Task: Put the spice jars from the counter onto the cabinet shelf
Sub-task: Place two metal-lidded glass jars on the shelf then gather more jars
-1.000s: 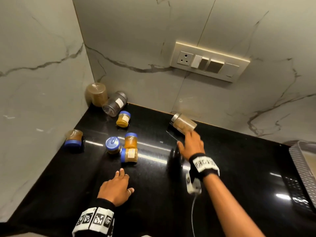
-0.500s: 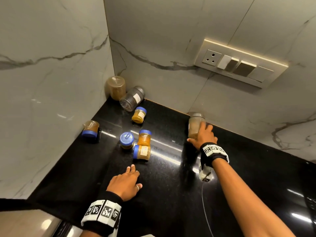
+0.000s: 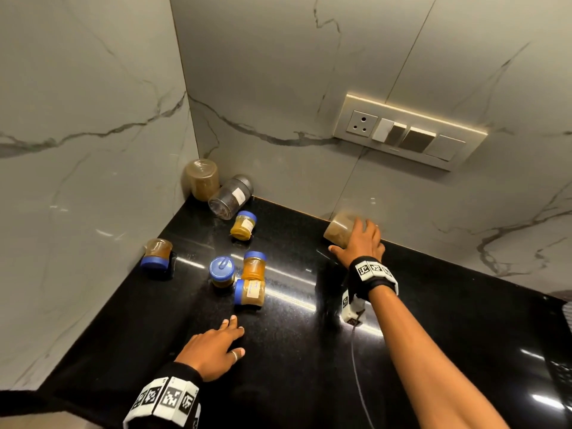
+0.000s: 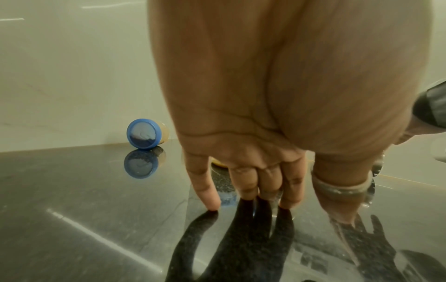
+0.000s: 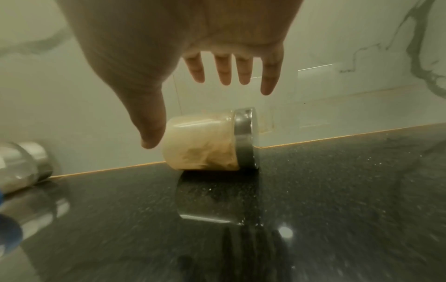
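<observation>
A tan-filled spice jar [image 3: 339,232] with a steel lid lies on its side on the black counter [image 3: 309,366], by the back wall. In the right wrist view this jar [image 5: 202,145] is under my right hand [image 5: 190,110], whose fingers are straight and spread above it and grip nothing. In the head view the right hand [image 3: 360,243] hovers over the jar's right end. My left hand [image 3: 216,345] rests flat on the counter with straight fingers [image 4: 205,190]. Just beyond it lie several blue-lidded jars [image 3: 249,292], and one [image 4: 144,133] is against the left wall.
Two larger jars, one tan [image 3: 202,179] and one clear [image 3: 230,196], sit in the corner. A switch panel [image 3: 402,134] is on the back wall. A basket edge [image 3: 568,314] shows at far right. No cabinet shelf is in view.
Half a second ago my right hand gripped the tan jar upright. Now the jar lies on its side and the fingers are spread open above it. The left hand has stayed put.
</observation>
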The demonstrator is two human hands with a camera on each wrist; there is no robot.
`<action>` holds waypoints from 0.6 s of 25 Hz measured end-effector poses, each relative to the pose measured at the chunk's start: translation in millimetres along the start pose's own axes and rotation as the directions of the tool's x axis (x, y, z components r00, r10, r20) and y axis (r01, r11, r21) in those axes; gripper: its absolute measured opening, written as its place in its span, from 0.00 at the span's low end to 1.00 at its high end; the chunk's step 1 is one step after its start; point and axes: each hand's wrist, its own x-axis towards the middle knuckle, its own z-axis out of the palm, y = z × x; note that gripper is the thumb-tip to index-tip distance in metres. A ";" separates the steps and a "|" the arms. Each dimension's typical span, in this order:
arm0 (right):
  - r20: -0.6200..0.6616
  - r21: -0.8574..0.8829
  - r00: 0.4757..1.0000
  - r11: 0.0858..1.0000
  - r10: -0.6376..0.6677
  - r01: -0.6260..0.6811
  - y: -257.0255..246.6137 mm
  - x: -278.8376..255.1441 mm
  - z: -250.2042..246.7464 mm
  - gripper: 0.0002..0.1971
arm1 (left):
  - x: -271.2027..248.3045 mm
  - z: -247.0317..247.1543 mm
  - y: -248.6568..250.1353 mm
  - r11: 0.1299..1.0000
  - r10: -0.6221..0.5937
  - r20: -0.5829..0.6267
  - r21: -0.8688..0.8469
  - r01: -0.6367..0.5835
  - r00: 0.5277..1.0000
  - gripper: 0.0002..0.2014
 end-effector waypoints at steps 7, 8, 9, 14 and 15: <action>0.140 -0.193 0.990 0.980 -0.017 0.044 13.1 30.9 2.2 0.42 | -4.3 -2.6 1.4 1.000 -0.006 -0.021 -0.011 0.006 1.000 0.28; 0.142 -0.201 0.990 0.979 -0.010 0.039 15.4 28.0 3.3 0.44 | -4.6 -2.7 1.4 1.000 -0.012 -0.016 -0.008 0.012 1.000 0.28; 0.151 -0.182 0.989 0.983 0.003 0.025 17.1 23.9 5.2 0.46 | -3.7 -2.6 1.0 1.000 -0.016 -0.016 -0.006 0.016 1.000 0.28; 0.225 0.064 0.971 0.996 -0.078 0.065 21.7 -44.7 22.8 0.51 | -1.5 2.3 1.0 1.000 -0.019 -0.013 0.000 0.019 1.000 0.29; 0.218 0.099 0.970 0.991 -0.112 0.092 20.3 -67.7 27.8 0.51 | -1.3 2.6 0.6 1.000 -0.019 -0.014 0.003 0.019 1.000 0.29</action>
